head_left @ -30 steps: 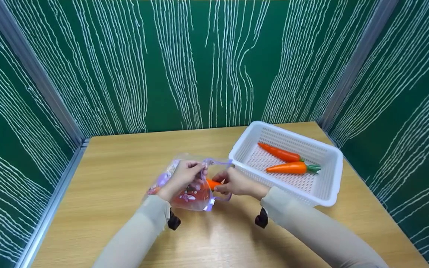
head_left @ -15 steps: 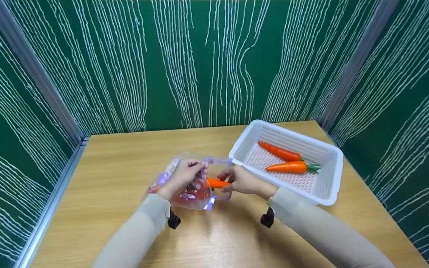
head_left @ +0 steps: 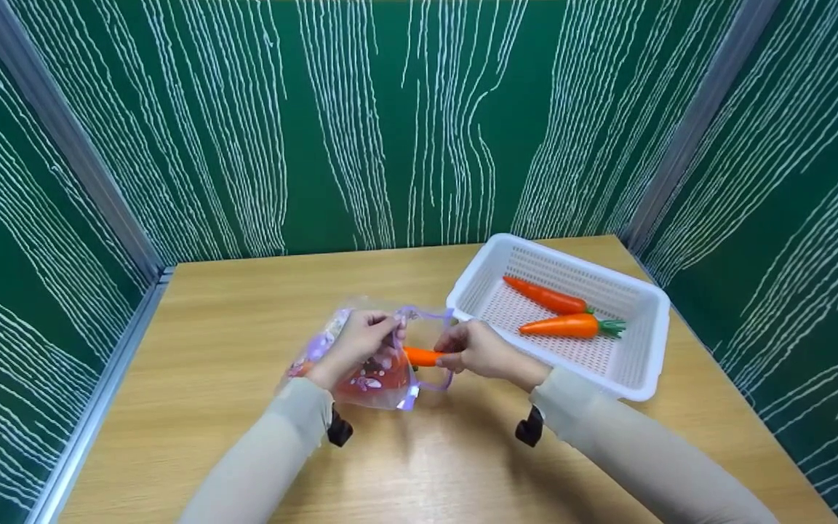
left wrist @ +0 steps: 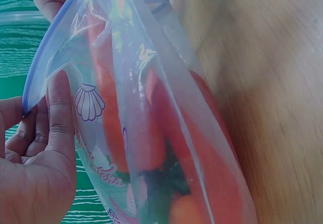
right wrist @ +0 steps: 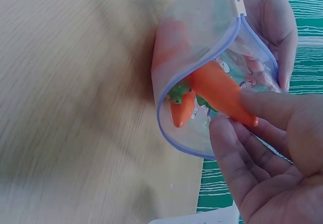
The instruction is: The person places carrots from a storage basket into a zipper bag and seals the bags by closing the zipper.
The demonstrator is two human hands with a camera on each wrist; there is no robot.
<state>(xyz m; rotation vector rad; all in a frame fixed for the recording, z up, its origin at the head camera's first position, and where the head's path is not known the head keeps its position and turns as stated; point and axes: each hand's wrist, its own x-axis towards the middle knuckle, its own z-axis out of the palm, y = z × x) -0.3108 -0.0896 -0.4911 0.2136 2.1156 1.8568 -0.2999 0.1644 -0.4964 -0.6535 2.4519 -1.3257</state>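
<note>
My left hand (head_left: 364,342) pinches the purple-edged mouth of a clear zip bag (head_left: 372,386). Through its printed film, several red and orange vegetables show dimly in the left wrist view, among them a long red one (left wrist: 107,93). With thumb and fingers, my right hand (head_left: 481,349) holds the narrow end of an orange carrot (right wrist: 217,90). That end sticks out of the bag's open mouth, while the rest lies inside. Beside it in the right wrist view, a smaller orange tip (right wrist: 182,110) and a green stem end (right wrist: 177,90) show at the mouth.
Right of the bag stands a white perforated basket (head_left: 660,320). In it lie an orange carrot (head_left: 561,327) with green leaves and a redder, long tapered vegetable (head_left: 546,295). Green white-streaked walls (head_left: 244,145) enclose the wooden table (head_left: 244,291) at the back and sides.
My right hand has shifted a little to the right, and more of the orange carrot shows between the bag's mouth and my fingers. My left hand and the bag have stayed put.
</note>
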